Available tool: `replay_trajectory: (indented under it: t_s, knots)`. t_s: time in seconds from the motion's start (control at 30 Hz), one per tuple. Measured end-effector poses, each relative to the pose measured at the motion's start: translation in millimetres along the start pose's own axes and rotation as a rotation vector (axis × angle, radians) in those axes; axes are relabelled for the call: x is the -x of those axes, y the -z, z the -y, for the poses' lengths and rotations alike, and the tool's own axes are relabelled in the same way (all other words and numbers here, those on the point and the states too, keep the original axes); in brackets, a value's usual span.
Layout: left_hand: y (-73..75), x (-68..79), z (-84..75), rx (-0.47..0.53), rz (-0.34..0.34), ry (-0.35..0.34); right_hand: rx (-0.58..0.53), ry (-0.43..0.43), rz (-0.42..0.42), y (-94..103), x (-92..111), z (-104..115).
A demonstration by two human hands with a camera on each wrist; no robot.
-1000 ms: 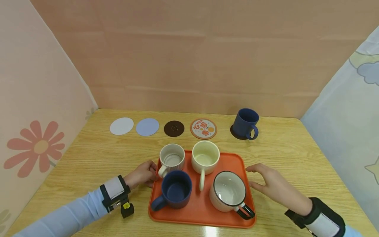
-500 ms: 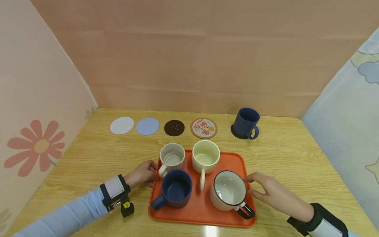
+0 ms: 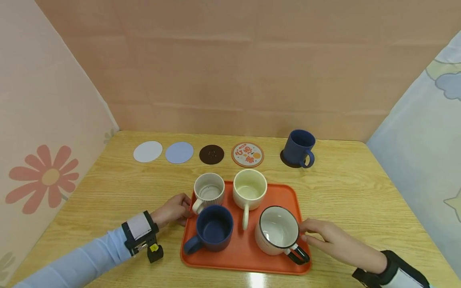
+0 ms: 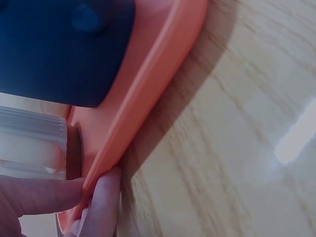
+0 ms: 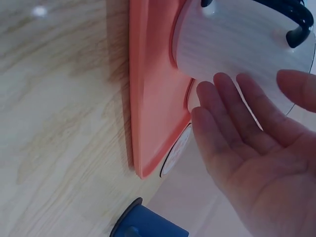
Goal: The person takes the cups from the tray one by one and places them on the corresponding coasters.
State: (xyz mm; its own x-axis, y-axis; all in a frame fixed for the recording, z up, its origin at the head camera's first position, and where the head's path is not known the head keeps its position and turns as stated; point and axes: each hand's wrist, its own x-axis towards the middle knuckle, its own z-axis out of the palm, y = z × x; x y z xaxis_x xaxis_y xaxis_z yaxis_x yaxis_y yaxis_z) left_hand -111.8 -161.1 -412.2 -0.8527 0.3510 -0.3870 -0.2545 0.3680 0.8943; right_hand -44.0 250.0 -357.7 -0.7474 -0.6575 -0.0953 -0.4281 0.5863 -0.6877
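An orange tray (image 3: 241, 258) bears a grey-white ribbed mug (image 3: 209, 191), a pale yellow mug (image 3: 250, 189), a dark blue mug (image 3: 215, 230) and a white mug with a black rim and handle (image 3: 276, 232). My left hand (image 3: 174, 210) pinches the tray's left rim, thumb inside and fingers outside, as the left wrist view shows. On the other side my right hand (image 3: 333, 242) has its fingertips right by the white mug, over the tray's right edge. In the right wrist view its fingers (image 5: 227, 98) extend loosely beside that mug's wall, gripping nothing.
Behind the tray lie a white coaster (image 3: 148, 151), a lavender coaster (image 3: 179, 152), a dark brown coaster (image 3: 211, 154) and a patterned coaster (image 3: 247, 155) in a row. Another dark blue mug (image 3: 299, 148) stands on a dark coaster (image 3: 286, 161) at the back right of the wooden table.
My right hand has come down and nearer, its fingertips moving in from beside the tray to the white mug's side. The left hand stays at the tray's rim.
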Motion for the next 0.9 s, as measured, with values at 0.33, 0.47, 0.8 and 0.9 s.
replay_trajectory:
  t_s: [0.33, 0.47, 0.8, 0.9]
  knots:
    - [0.8, 0.9, 0.7, -0.006, -0.026, 0.015, -0.179, 0.067, 0.021, -11.1, 3, -1]
    - [0.6, 0.7, 1.2, -0.004, -0.016, 0.01, -0.304, 0.045, 0.065, -15.8, 4, -2]
    - [-0.1, 0.7, 2.2, -0.001, -0.007, 0.01, -0.552, 0.019, 0.186, -24.3, 4, -6]
    - [0.3, 0.6, 2.5, 0.001, 0.002, 0.004, -0.599, 0.037, 0.204, -27.1, 2, -7]
